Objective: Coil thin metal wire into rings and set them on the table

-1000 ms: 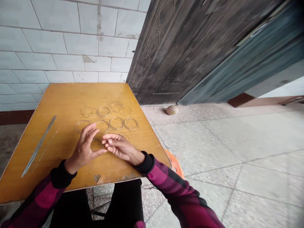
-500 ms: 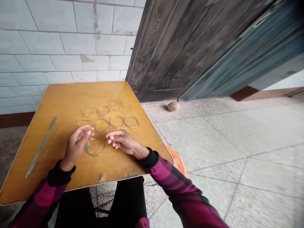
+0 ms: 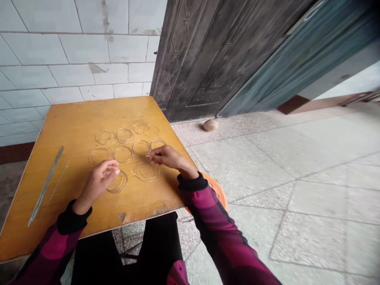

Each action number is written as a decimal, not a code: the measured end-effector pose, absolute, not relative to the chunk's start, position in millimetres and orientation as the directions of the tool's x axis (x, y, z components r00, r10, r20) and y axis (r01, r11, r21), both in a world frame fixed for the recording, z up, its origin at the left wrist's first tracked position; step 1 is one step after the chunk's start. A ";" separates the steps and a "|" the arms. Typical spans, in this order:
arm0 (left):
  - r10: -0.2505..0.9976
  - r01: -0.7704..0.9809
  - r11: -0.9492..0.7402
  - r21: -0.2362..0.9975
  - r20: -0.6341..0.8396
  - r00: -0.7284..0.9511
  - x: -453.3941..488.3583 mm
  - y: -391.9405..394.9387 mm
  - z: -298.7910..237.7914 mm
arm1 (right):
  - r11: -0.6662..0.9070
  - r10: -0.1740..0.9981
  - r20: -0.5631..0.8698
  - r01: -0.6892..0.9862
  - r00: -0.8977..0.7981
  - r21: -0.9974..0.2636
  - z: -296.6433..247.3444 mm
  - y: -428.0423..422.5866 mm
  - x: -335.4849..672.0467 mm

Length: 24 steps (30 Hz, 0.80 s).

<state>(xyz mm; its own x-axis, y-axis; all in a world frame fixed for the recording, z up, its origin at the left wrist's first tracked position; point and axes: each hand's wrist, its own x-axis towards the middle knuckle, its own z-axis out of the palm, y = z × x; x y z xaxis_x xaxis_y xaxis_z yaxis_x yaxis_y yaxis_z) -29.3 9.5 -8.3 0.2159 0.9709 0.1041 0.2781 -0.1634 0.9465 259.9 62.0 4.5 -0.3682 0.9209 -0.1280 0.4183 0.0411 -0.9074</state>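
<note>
Several thin wire rings (image 3: 123,154) lie in rows on a yellow wooden tabletop (image 3: 62,130). My right hand (image 3: 168,156) is at the far side of a loose wire coil (image 3: 145,171), its fingertips pinched together over the rings. A short end of thin wire (image 3: 147,155) seems to show between them. My left hand (image 3: 97,183) hovers with curled fingers beside a second coil (image 3: 119,183), holding nothing that I can see.
A long thin metal rod (image 3: 46,184) lies on the table's left side. Behind the table stand a tiled wall (image 3: 68,51) and a dark carved door (image 3: 190,59). A stone (image 3: 210,125) sits on the speckled floor, and an orange stool (image 3: 219,192) shows past the right edge.
My right hand has moved away from me and rightward, and a separate coil now lies beneath it. The single bunch of wire seen earlier now appears as two coils. The view has tilted slightly.
</note>
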 end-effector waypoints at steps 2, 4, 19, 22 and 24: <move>0.967 0.300 -0.179 0.937 0.111 0.228 -29.8 9.2 -8.6 | 0.114 0.909 -0.145 0.566 -0.392 -0.816 4.9 63.8 261.5; 0.965 0.312 -0.194 0.930 0.123 0.232 -29.9 9.1 -9.2 | 0.194 0.902 -0.142 0.678 -0.407 -0.709 6.2 63.9 260.4; 0.945 0.375 -0.326 0.868 0.292 0.145 -30.5 10.7 -1.7 | 0.332 0.943 0.131 0.833 -0.307 -0.442 -9.8 69.3 263.2; 0.930 0.451 -0.347 0.822 0.365 0.050 -38.9 15.4 5.4 | 0.369 0.929 0.198 0.813 -0.312 -0.451 -11.7 68.0 261.6; 0.920 0.519 -0.340 0.784 0.392 0.010 -53.1 19.4 12.5 | 0.371 0.927 0.229 0.818 -0.297 -0.439 -12.9 67.8 260.5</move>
<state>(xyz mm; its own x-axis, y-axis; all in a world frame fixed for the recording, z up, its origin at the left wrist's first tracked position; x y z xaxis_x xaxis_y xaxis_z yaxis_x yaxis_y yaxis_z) -53.1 19.4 12.5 0.0100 0.9198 0.3922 0.5195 -0.3399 0.7840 260.5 67.8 -12.9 -0.2970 0.9269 0.2295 0.8185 0.3709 -0.4388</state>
